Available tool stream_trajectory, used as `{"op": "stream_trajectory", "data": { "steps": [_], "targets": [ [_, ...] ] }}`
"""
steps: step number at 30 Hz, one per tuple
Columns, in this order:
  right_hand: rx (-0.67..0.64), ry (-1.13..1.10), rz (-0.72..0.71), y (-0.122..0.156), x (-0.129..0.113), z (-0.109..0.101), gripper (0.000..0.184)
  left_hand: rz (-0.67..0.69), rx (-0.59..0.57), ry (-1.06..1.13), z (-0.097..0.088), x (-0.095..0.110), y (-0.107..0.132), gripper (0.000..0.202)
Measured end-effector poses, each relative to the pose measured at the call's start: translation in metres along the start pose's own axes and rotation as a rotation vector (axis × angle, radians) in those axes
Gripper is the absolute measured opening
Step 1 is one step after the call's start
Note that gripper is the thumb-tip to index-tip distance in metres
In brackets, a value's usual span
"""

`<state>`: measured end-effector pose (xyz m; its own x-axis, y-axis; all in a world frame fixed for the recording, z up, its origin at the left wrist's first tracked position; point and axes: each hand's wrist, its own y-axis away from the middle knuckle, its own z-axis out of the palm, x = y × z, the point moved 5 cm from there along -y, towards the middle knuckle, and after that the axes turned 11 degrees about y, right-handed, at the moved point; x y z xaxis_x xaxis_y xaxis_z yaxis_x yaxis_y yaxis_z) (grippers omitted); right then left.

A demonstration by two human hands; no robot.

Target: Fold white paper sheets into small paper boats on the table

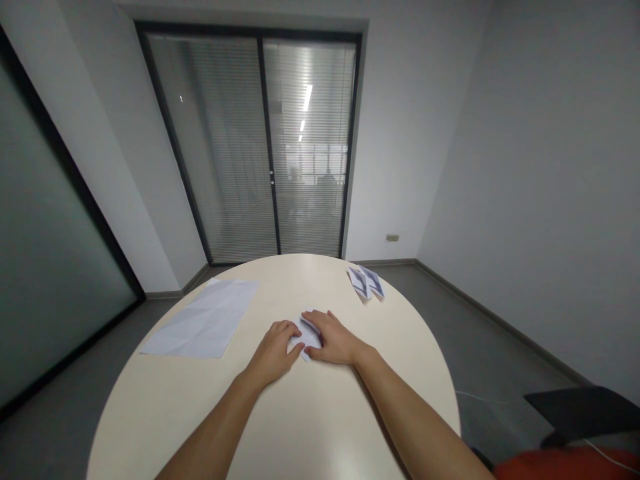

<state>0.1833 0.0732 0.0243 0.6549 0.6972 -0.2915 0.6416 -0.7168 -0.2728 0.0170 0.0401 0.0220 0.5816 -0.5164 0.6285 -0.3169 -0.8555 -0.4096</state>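
Observation:
A small folded piece of white paper (306,335) lies on the round table between my two hands. My left hand (276,350) grips its left side, thumb toward the near edge and fingers bent over the top. From the right, my right hand (333,338) holds the same paper, its fingers curved across the far side and its thumb at the near corner. Both hands partly cover the paper, so its full folded shape is hidden.
A large creased white sheet (203,320) lies at the table's left. Folded paper pieces (367,283) sit near the far right edge. The pale round table (295,423) fills the foreground. A black and red chair (585,427) stands at lower right.

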Motion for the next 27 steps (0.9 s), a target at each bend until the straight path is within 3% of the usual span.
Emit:
{"op": "stream_trajectory", "data": {
  "steps": [5,12,19,27],
  "targets": [
    [-0.137,0.058,0.072,0.002,0.007,0.005,0.095,-0.008,-0.026,0.032,-0.002,0.005,0.0,0.018],
    [-0.17,0.097,0.117,0.001,0.012,0.006,0.096,-0.008,-0.029,0.038,0.001,0.0,0.001,0.021],
    [-0.127,0.108,0.144,0.004,0.014,-0.003,0.08,-0.003,-0.03,0.034,0.001,-0.002,0.002,0.021],
    [-0.003,0.144,0.146,0.002,0.017,-0.001,0.051,0.006,-0.009,0.028,0.005,-0.007,0.003,0.016]
  ]
}}
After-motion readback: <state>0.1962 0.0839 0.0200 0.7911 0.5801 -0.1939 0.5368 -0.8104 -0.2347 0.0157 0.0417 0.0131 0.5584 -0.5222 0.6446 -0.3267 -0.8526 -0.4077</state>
